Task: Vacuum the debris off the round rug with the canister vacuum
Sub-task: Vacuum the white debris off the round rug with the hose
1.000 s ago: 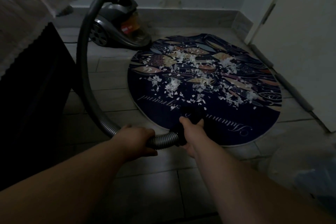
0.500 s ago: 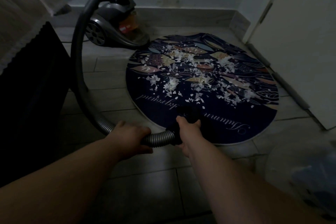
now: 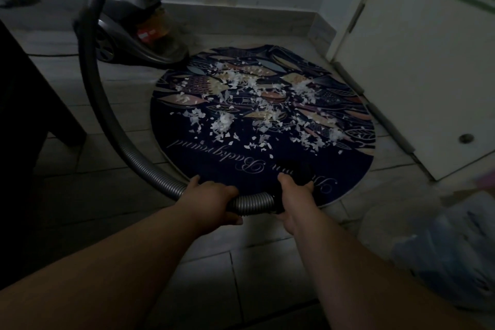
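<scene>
A round dark-blue rug [image 3: 348, 169] with a leaf pattern lies on the tiled floor. White paper scraps [image 3: 222, 123] are strewn over its middle and far half. The grey canister vacuum [image 3: 134, 27] stands behind the rug's far-left edge. Its ribbed hose [image 3: 93, 83] arcs left and down to my hands. My left hand [image 3: 209, 201] grips the hose near its end. My right hand [image 3: 294, 195] holds the black hose handle, whose black nozzle [image 3: 294, 166] rests on the rug's near part.
A dark piece of furniture [image 3: 26, 115] stands at the left. A white door [image 3: 428, 75] lies close to the rug's right edge. A plastic bag [image 3: 450, 249] lies on the floor at the lower right. A power cord [image 3: 53, 55] runs left of the vacuum.
The view has shifted slightly; my hands and the hose end keep the same grip at the rug's near edge. The debris looks unchanged.
</scene>
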Available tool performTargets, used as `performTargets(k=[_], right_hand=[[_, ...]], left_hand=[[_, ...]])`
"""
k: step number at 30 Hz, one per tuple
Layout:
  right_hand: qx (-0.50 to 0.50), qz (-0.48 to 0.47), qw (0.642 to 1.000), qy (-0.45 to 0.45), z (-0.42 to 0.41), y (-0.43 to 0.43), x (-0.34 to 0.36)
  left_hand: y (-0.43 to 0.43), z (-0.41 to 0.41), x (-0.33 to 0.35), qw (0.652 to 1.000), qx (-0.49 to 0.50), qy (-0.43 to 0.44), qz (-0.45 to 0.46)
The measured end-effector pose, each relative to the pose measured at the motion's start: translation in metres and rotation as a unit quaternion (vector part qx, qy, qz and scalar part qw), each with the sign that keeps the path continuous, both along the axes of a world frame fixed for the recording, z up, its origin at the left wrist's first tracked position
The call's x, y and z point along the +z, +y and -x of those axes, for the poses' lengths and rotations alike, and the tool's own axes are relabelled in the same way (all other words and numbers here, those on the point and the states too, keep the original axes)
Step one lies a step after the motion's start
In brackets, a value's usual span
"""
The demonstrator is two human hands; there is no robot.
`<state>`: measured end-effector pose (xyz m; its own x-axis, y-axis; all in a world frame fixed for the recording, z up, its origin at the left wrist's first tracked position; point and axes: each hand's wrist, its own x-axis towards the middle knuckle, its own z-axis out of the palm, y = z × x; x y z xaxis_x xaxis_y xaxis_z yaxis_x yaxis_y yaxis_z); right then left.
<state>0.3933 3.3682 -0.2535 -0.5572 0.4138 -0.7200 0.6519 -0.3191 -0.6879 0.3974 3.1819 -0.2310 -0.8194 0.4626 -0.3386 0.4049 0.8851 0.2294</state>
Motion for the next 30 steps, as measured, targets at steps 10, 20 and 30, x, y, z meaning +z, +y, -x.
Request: performTargets(k=[10, 20, 30], right_hand=[[0.054, -0.009, 0.998, 0.011, 0.013, -0.021, -0.003], [-0.001, 0.027, 1.000, 0.013, 0.016, -0.036, 0.006], [0.013, 0.005, 1.000, 0.017, 0.012, -0.030, 0.008]], left_hand=[[-0.018, 0.005, -0.001, 1.000, 0.005, 0.027, -0.009], [-0.027, 0.005, 0.008, 0.998, 0.043, 0.033, 0.012], [-0.002, 0.005, 0.002, 0.998, 0.051, 0.032, 0.013]])
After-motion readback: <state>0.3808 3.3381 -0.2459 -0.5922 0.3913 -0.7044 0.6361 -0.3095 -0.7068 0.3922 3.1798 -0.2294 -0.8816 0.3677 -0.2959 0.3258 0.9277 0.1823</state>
